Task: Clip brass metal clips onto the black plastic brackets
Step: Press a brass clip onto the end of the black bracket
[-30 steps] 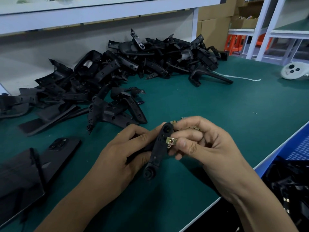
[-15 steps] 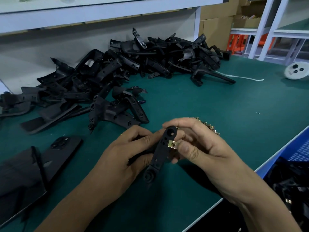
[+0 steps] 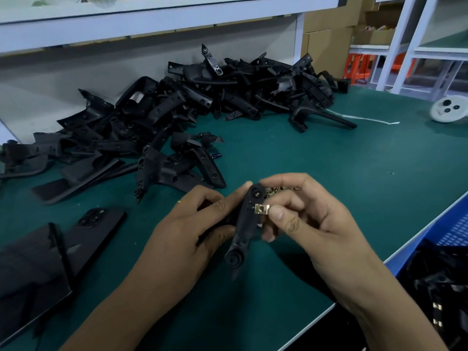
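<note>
My left hand [image 3: 187, 239] grips a bracket [image 3: 244, 224], a slim arm of matte black moulded plastic, standing nearly upright above the desk [image 3: 316, 173], with a round boss at each end. My right hand [image 3: 311, 219] pinches a clip [image 3: 261, 208], a small square of shiny brass with a hole in its middle, between thumb and forefinger, and holds it against the bracket's edge at 3 o'clock. More brass clips [image 3: 274, 190] show as a small glinting heap behind my right hand, at 12 o'clock from the clip.

A big heap [image 3: 202, 107] of the same black parts, angular and full of holes, sprawls across the desk from 9 to 12 o'clock. A dark phone [image 3: 93, 231] lies flat at 9 o'clock, beside a glossy black panel [image 3: 27, 269].

The desk has a dull, dark green mat with a pale edge. A round white disc [image 3: 449, 111] lies at 2 o'clock. A blue mesh crate [image 3: 453, 229] holding black parts stands off the desk's edge at 4 o'clock. A white shelf [image 3: 152, 19] runs overhead, with cardboard boxes [image 3: 326, 34] and white racks [image 3: 410, 41] behind.
</note>
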`<state>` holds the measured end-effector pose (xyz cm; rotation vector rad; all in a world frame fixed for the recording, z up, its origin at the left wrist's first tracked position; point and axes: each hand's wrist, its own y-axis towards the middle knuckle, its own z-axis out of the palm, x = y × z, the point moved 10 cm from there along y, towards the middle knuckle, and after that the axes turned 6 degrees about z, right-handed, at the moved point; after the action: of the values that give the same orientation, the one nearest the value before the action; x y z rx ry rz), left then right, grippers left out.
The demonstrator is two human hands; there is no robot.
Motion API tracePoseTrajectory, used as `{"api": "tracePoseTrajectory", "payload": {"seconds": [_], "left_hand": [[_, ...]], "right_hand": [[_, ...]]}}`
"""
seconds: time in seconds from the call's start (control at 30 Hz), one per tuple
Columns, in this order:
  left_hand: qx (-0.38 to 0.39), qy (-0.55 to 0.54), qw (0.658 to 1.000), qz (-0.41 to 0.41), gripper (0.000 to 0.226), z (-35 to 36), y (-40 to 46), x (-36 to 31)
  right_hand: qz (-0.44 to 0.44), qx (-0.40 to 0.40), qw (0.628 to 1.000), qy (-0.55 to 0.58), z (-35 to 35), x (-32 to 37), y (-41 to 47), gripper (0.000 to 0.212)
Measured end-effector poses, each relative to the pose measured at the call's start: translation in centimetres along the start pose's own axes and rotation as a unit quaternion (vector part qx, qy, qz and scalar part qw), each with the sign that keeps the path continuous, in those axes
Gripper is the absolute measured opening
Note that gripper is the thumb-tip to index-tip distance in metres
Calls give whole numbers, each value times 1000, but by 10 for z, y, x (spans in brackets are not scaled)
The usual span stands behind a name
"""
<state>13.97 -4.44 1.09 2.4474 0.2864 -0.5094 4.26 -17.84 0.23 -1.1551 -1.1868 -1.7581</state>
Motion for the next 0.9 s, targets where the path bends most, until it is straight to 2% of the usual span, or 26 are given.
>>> {"api": "tracePoseTrajectory", "payload": {"seconds": [0.07,0.2,0.4,0.77,0.9], "left_hand": [[-11,42,999,-2,50,-2,2,-4],[-8,78,997,-12,57,-3,3,-6],[-8,127,991,-36,58,-9,2,-2],[-2,133,990,-53,59,-4,3,-3],[8,105,992,-63,58,2,3,-1]], "right_hand": [[1,-41,999,13,-9,0,0,21],[-8,-69,998,-4,-14,1,-1,8],[-13,-101,995,-5,-16,0,0,9],[-9,-125,992,2,-21,-2,-2,6],[-14,-137,990,8,-23,-2,-2,5]]}}
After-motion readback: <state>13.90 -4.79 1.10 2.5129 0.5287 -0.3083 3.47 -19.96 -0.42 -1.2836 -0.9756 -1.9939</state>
